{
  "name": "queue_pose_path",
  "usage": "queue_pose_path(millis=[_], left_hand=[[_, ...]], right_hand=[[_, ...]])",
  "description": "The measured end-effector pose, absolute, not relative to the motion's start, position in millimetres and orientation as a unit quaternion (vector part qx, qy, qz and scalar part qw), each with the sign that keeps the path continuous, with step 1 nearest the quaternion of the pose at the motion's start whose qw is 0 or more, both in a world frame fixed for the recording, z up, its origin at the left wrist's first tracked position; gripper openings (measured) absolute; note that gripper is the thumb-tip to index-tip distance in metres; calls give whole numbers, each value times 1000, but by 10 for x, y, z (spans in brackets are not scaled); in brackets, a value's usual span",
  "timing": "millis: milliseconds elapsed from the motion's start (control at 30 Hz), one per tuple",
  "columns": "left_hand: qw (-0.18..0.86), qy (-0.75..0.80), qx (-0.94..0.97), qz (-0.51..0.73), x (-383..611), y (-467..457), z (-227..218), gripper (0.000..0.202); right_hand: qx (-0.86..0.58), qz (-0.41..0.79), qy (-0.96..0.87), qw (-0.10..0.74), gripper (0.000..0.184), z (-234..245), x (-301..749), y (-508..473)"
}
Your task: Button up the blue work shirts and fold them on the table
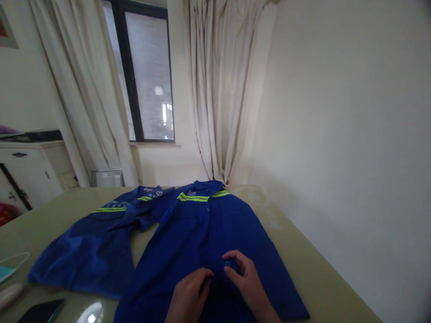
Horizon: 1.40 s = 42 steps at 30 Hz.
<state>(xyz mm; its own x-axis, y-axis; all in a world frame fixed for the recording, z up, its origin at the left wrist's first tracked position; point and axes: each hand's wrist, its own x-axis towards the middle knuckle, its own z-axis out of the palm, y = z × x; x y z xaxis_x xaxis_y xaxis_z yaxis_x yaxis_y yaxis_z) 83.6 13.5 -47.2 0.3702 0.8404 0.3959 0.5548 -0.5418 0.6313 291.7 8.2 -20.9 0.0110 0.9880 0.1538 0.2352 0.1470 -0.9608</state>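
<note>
A dark blue work jacket (pixel 232 224) with yellow-green reflective stripes lies front side up, its collar toward the window. Over its lower front, my left hand (pixel 191 291) is closed, thumb and forefinger pinching the cloth at the front opening. Just right of it, my right hand (pixel 245 276) has thumb and forefinger curled about a small round blue button (pixel 227 263) on the front edge. The jacket's hem and the cloth under my palms are partly hidden. To the left a second blue work jacket (pixel 97 251) lies spread out, with similar stripes and white lettering.
The green-topped table (pixel 323 273) runs along the wall on the right. At its near left are a dark phone (pixel 42 310), a shiny pale object (pixel 90 312), a rounded pale object (pixel 11 294) and a light-blue mask (pixel 6 272). A white cabinet (pixel 32 163) stands beyond.
</note>
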Motion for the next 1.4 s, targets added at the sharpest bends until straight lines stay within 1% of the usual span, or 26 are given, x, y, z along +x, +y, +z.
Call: queue_pose_path(millis=[67, 133, 267, 367, 467, 533, 633, 700, 800, 900, 1000, 1067, 1133, 1233, 1333, 1400], left_hand=[[173, 422, 818, 350, 834, 127, -476, 32], [151, 412, 831, 343, 834, 117, -463, 38], [114, 399, 844, 339, 842, 99, -415, 44], [81, 373, 856, 349, 862, 90, -378, 45], [40, 331, 867, 371, 890, 78, -345, 40], [18, 315, 867, 386, 903, 67, -326, 36], [11, 333, 851, 406, 905, 52, -309, 28], [10, 348, 838, 420, 898, 50, -310, 25], [-12, 352, 837, 420, 892, 61, -339, 28], [-30, 354, 846, 397, 897, 78, -387, 31], [-23, 362, 847, 388, 907, 90, -431, 33], [-5, 368, 845, 387, 911, 94, -454, 35], [28, 378, 840, 388, 913, 97, -470, 36], [100, 394, 825, 392, 913, 96, -473, 32], [164, 402, 810, 394, 914, 87, -440, 28], [187, 408, 803, 391, 917, 80, -410, 26]], right_hand=[[-461, 483, -573, 474, 33, -198, 2923, 70], [-431, 525, -564, 469, 35, -195, 2917, 63], [-447, 495, -544, 510, 33, -242, 2899, 88], [-473, 452, -541, 529, 33, -286, 2885, 105], [-491, 433, -555, 513, 34, -293, 2860, 91], [-490, 441, -568, 493, 31, -279, 2845, 73], [-487, 443, -588, 470, 25, -252, 2838, 50], [-485, 441, -597, 463, 28, -234, 2844, 42], [-476, 452, -604, 452, 38, -212, 2857, 39], [-474, 458, -615, 432, 31, -195, 2861, 41], [-484, 458, -617, 419, 23, -185, 2854, 44], [-487, 458, -612, 422, 24, -179, 2845, 41], [-486, 451, -612, 431, 25, -175, 2838, 33], [-490, 430, -622, 433, 23, -174, 2838, 18], [-509, 418, -633, 408, 18, -181, 2850, 15], [-523, 409, -637, 391, 17, -186, 2859, 20]])
